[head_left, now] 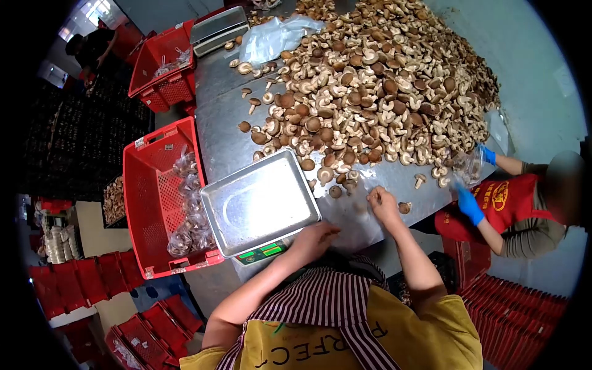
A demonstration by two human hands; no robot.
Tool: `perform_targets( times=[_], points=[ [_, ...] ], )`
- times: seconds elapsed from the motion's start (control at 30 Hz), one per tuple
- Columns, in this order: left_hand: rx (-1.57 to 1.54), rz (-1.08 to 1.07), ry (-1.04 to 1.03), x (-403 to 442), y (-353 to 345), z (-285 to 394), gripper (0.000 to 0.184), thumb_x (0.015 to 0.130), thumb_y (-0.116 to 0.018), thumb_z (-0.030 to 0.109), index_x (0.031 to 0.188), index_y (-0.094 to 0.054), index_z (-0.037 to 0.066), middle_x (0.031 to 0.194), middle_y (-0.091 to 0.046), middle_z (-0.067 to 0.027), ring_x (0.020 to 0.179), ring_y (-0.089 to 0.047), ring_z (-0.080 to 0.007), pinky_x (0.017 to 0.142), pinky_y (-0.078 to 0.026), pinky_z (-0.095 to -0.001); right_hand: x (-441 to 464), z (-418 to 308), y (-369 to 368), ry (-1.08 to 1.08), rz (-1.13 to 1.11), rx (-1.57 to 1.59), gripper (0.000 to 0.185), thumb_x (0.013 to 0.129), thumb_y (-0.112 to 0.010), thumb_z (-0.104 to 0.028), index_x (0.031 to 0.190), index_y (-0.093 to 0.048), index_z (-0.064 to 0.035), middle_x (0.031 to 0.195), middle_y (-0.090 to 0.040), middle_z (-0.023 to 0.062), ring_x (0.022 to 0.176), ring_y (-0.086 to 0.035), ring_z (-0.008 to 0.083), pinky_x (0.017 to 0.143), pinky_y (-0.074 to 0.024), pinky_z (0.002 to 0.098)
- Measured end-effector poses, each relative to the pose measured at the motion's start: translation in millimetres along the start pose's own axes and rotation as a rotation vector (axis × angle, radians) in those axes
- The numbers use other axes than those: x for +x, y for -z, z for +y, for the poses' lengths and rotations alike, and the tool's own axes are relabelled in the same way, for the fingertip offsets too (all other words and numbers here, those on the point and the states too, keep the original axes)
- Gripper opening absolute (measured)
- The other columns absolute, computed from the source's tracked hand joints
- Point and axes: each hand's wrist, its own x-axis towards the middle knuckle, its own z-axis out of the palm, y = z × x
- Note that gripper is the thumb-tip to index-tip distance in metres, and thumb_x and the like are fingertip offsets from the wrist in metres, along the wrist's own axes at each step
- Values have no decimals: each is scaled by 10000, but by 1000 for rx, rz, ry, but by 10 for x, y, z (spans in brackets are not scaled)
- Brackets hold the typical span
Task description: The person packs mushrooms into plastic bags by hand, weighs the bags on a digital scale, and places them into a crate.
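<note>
A clear plastic bag (356, 226) lies between my hands at the near edge of the metal table. My right hand (383, 203) has its fingers curled in a pinch at the bag's right side. At the left, beside the scale, my left hand (316, 240) is closed, with its fingertips towards the bag; what they grip is hidden. The weighing scale (259, 203) has a bare metal pan and a lit green display. Loose shiitake mushrooms (370, 86) form a big heap beyond my hands, and a few lie close to my right hand.
A red crate (145, 203) with bagged mushrooms (191, 209) stands left of the scale. Behind it are another red crate (163, 92) and a second scale (219, 29). White plastic bags (277, 38) lie by the heap. At the right, a co-worker's blue-gloved hand (470, 206) is near a bag (468, 166).
</note>
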Motion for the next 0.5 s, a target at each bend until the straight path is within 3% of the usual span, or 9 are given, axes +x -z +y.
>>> perform_targets(
  times=[0.03, 0.07, 0.13, 0.3, 0.37, 0.4, 0.47, 0.5],
  points=[
    [26, -45, 58, 73, -172, -40, 240, 857, -613, 96, 1087, -639, 34, 1027, -646, -152, 961, -625, -310, 831, -500, -366, -14, 91, -2, -66, -47, 149, 93, 806, -665, -102, 813, -603, -33, 640, -571, 63, 595, -543, 192, 593, -454, 327],
    [27, -41, 63, 146, -338, -104, 240, 857, -613, 96, 1087, -639, 34, 1027, -646, -152, 961, -625, -310, 831, -500, -366, -6, 182, -5, -64, -53, 151, 93, 806, -665, -102, 813, -603, -33, 640, -571, 63, 595, -543, 192, 593, -454, 327],
    [94, -62, -95, 293, -658, -286, 304, 846, -609, 144, 1134, -619, 48, 1092, -623, -158, 1026, -595, -328, 893, -479, -393, 26, 389, -17, -206, -246, 183, 79, 812, -656, -114, 826, -626, -43, 647, -570, 41, 616, -530, 152, 600, -451, 321],
    [329, -18, -21, 399, -1062, -640, 344, 802, -614, 117, 1139, -615, 47, 1184, -586, -131, 1138, -517, -317, 929, -457, -406, 125, 462, 129, -74, -282, 22, 134, 828, -656, -136, 761, -635, -21, 664, -596, 26, 614, -527, 141, 605, -443, 303],
    [511, -23, -29, 364, -1160, -854, 343, 795, -603, 106, 1132, -621, 44, 1244, -554, -122, 1176, -487, -324, 933, -456, -412, 207, 201, 369, -245, -350, 472, 161, 878, -619, -138, 774, -620, -16, 686, -599, 4, 631, -552, 139, 619, -449, 279],
    [602, -4, -76, 328, -1179, -812, 341, 797, -588, 101, 1132, -626, 57, 1264, -538, -127, 1178, -482, -333, 932, -458, -423, 260, 117, 497, -232, -355, 470, 161, 878, -619, -138, 774, -620, -16, 686, -599, 4, 631, -552, 139, 619, -449, 279],
    [680, -27, -32, 311, -1222, -727, 336, 799, -583, 100, 1131, -631, 74, 1283, -523, -122, 1182, -472, -342, 926, -462, -432, 315, -38, 747, -216, -216, 1127, 148, 927, -554, -114, 824, -610, -25, 737, -611, 6, 662, -579, 137, 648, -466, 262],
    [680, -18, -27, 307, -1243, -704, 336, 799, -583, 100, 1131, -631, 74, 1283, -523, -122, 1182, -472, -342, 926, -462, -432, 330, -164, 894, -211, -225, 1123, 148, 927, -554, -114, 824, -610, -25, 737, -611, 6, 662, -579, 137, 648, -466, 262]
  ],
)
